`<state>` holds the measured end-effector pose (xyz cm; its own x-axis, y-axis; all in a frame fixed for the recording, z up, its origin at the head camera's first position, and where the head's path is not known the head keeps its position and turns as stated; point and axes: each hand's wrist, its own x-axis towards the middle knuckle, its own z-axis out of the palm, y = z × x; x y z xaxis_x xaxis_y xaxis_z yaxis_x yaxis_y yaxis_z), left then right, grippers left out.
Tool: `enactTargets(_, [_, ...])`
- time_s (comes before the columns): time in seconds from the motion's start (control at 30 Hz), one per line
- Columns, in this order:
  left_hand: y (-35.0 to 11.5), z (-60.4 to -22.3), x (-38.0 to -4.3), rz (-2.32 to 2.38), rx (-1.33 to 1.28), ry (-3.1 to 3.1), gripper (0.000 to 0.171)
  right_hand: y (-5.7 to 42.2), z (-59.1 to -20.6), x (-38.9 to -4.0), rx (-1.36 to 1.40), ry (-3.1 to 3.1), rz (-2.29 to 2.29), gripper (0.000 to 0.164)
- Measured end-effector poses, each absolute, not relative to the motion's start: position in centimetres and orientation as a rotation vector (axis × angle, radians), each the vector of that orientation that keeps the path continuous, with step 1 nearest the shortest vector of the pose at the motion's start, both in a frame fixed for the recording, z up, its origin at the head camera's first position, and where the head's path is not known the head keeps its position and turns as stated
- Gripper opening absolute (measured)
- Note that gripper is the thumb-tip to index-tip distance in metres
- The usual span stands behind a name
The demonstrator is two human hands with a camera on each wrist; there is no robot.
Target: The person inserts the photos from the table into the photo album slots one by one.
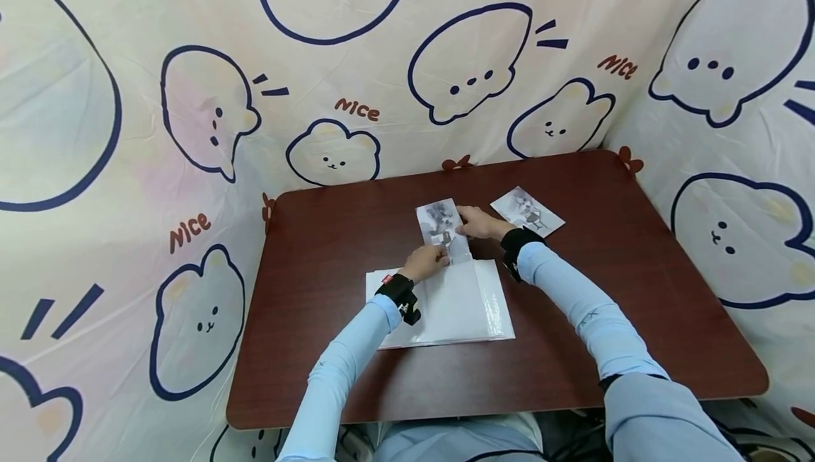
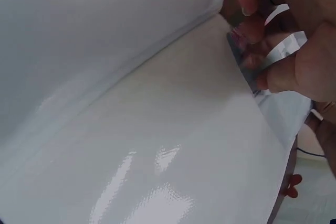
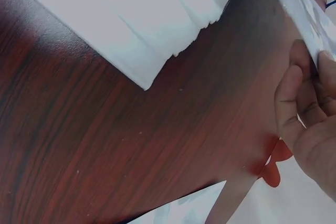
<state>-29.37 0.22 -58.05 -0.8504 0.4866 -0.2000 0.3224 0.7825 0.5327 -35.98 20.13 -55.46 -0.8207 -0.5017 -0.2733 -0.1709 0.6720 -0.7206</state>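
An open album (image 1: 446, 303) with white pages and glossy clear sleeves lies on the table. At its far edge, a printed picture card (image 1: 438, 216) with a grey floral drawing overlaps the page top. My left hand (image 1: 425, 264) pinches the card's near end at the page edge; in the left wrist view the fingers (image 2: 281, 74) are close at the sleeve's rim. My right hand (image 1: 480, 223) holds the card's right edge between thumb and fingers, as the right wrist view shows, where the card (image 3: 302, 9) is tilted above the table.
A second picture card (image 1: 527, 211) lies flat to the right, beyond my right wrist. The brown wooden table (image 1: 305, 349) has rounded corners. A patterned cloth (image 1: 344, 94) hangs behind it and along both sides.
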Motion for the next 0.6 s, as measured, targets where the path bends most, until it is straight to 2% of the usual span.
enactTargets(0.1, [0.2,-58.4,-28.8,0.755,0.618,2.694,0.022,19.9,-55.7,-35.9,-0.549,2.383,-0.958,0.053])
enactTargets(0.17, [0.1,-58.8,-28.2,0.778,0.628,2.755,0.022,19.9,-56.1,-35.6,-0.530,2.350,-0.952,0.043])
enactTargets(0.23, [-0.1,-59.1,-27.3,0.758,0.673,2.852,0.026,20.0,-56.6,-35.2,-0.493,2.344,-0.969,0.030])
enactTargets(0.3, [-0.4,-59.5,-26.0,0.693,0.763,2.950,0.032,20.2,-57.2,-34.7,-0.440,2.363,-1.035,0.027])
enactTargets(0.43, [-1.3,-60.2,-22.8,0.419,1.054,3.050,0.045,20.5,-58.5,-34.0,-0.370,2.398,-1.263,0.035])
enactTargets(0.57, [-2.3,-61.0,-19.9,0.186,1.308,3.001,0.055,20.6,-59.2,-33.8,-0.399,2.402,-1.406,0.063])
enactTargets(0.6, [-2.5,-61.2,-19.4,0.152,1.342,2.987,0.058,20.6,-59.2,-33.8,-0.419,2.405,-1.417,0.064])
